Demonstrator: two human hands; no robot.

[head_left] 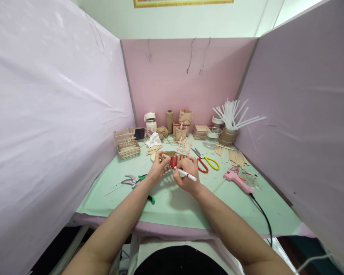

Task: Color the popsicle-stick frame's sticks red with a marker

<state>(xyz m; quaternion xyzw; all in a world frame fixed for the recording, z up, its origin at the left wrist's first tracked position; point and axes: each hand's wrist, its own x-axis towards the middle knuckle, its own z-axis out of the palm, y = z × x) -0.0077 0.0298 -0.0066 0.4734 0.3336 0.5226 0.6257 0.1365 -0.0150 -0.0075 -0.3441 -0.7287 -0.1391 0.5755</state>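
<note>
My left hand (pixel 158 168) grips the left end of a small piece made of wooden craft sticks (pixel 174 160), partly coloured red. In my right hand (pixel 188 173) is a white marker (pixel 189 175), its tip end at the red part and its other end pointing to the lower right. My fingers cover some of the craft-stick piece. Garden shears (pixel 131 180) with green handles lie left of my hands, partly behind my left forearm. To the right are scissors (pixel 202 160) with red and yellow handles.
A pink glue gun (pixel 237 179) with a black cord lies at the right. Loose craft sticks (pixel 236 156) and white glue sticks in a jar (pixel 228 135) are behind it. A stick basket (pixel 126 145), twine (pixel 163 132) and a water cup (pixel 212 137) stand towards the back.
</note>
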